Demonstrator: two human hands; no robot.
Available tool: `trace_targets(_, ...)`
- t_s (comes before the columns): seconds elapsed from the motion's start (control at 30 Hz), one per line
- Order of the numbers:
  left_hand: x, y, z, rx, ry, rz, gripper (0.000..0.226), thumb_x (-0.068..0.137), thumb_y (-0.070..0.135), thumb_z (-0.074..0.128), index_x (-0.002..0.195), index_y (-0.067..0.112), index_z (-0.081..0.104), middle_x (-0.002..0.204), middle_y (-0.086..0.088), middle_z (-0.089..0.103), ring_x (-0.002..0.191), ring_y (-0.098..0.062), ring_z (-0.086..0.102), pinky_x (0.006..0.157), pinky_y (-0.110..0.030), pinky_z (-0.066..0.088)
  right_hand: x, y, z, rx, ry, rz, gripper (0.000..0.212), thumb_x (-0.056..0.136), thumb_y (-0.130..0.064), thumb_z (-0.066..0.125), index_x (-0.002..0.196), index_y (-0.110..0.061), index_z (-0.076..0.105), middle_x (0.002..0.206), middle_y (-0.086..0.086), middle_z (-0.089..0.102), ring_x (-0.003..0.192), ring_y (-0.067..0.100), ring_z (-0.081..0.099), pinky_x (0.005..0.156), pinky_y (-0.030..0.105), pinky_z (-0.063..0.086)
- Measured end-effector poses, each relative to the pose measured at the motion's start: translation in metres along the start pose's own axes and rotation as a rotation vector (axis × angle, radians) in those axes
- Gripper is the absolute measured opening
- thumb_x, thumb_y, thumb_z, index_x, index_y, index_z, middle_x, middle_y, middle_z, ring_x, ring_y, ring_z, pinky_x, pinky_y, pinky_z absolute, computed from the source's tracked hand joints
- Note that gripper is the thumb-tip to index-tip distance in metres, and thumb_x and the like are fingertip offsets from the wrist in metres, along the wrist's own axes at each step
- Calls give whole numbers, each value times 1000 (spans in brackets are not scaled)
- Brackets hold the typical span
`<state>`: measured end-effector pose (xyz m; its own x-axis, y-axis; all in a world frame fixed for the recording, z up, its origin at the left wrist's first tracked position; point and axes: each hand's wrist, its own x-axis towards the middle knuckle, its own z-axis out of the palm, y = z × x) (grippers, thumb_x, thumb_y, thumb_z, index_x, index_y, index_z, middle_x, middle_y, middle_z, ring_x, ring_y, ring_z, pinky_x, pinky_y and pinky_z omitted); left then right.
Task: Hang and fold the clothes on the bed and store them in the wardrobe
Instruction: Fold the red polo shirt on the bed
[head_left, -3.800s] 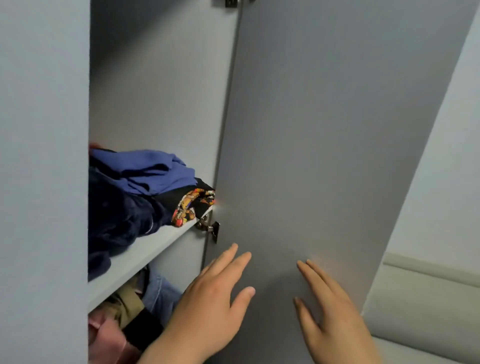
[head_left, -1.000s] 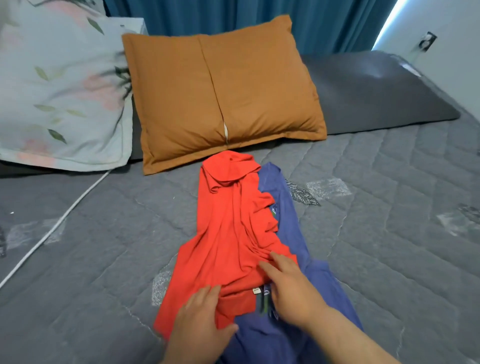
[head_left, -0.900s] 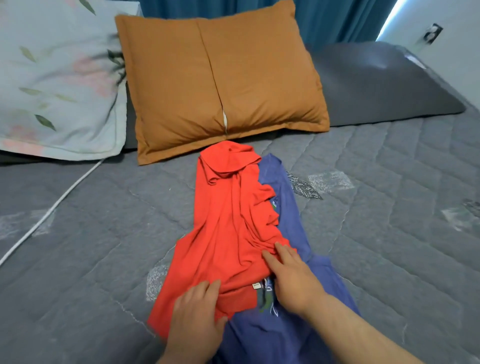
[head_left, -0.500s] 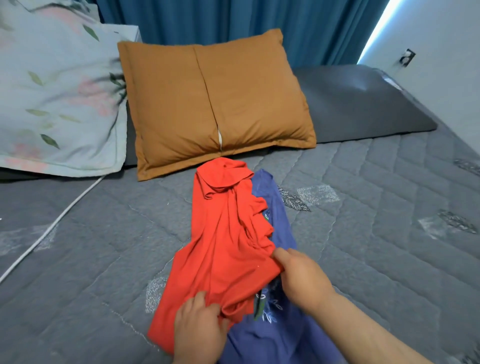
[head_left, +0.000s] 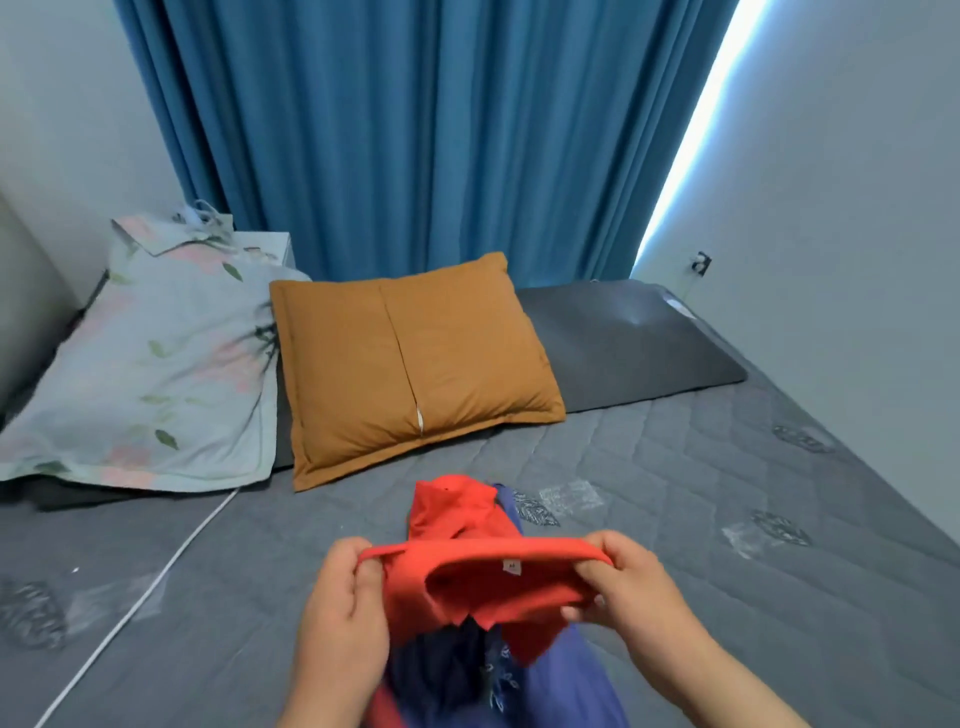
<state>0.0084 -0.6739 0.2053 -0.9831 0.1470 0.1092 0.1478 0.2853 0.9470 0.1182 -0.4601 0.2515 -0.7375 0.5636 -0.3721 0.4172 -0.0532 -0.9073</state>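
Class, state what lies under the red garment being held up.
A blue garment lies under the red garment, on the grey bed. Most of it is covered.

Small white tag (head_left: 511, 567) on red garment (head_left: 467, 590) edge: print too small to read; nothing legible.

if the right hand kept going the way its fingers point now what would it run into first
Probably the left hand. The right hand points leftward along the red shirt both grip; depth is hard to judge.
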Motion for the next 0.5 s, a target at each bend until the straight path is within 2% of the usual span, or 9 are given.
trace_targets(0.1, 10, 78, -35, -78, -86, 69, 6, 77, 21, 51, 73, 24, 55, 66, 0, 56, 63, 1, 51, 60, -11, 36, -43, -62, -25, 6, -3, -91, 22, 82, 17, 54, 79, -5, 57, 63, 4, 55, 53, 10, 54, 57, 25, 51)
trace_targets(0.17, 15, 128, -58, -124, -148, 74, 19, 60, 13, 51, 73, 26, 56, 67, 0, 56, 55, -3, 44, 55, -18, 34, -74, -101, -44, 121, -48, -96, 34, 75, 24, 49, 94, -4, 58, 72, 7, 56, 61, 13, 54, 66, 30, 50)
trace_targets(0.23, 14, 167, -80, -134, -241, 113, 32, 50, 6, 46, 75, 24, 56, 67, 0, 55, 58, -9, 44, 53, -21, 33, -108, -134, -61, 154, -65, -140, 47, 67, 25, 53, 104, -5, 55, 76, 7, 59, 68, 16, 57, 71, 32, 50)
trace_targets(0.3, 9, 206, -96, -71, -317, 176, 37, 55, -4, 52, 77, 25, 58, 72, 1, 61, 58, -8, 49, 54, -19, 36, -145, -159, -77, -40, 10, -280, 47, 71, 23, 63, 104, -10, 60, 79, 4, 64, 74, 15, 60, 73, 31, 50)
trace_targets(0.37, 2, 238, -100, -6, -338, 275, 47, 63, -16, 58, 76, 29, 64, 76, 9, 68, 62, -4, 57, 56, -14, 40, -181, -177, -91, -187, 117, -388, 34, 77, 15, 63, 92, -15, 69, 77, 0, 67, 73, 13, 63, 71, 30, 53)
trace_targets(0.43, -11, 266, -95, -31, -404, 320, 50, 68, -16, 61, 75, 33, 70, 71, 7, 70, 58, 0, 58, 54, -13, 41, -215, -181, -110, -219, 250, -426, 28, 84, 6, 63, 81, -21, 73, 69, -4, 66, 63, 10, 62, 62, 25, 52)
trace_targets(0.5, -28, 292, -84, -88, -530, 377, 42, 73, -8, 66, 74, 33, 73, 67, 3, 71, 54, 1, 55, 52, -13, 42, -247, -175, -130, -230, 388, -447, 24, 86, -3, 66, 80, -25, 73, 68, -6, 67, 62, 6, 58, 62, 24, 48)
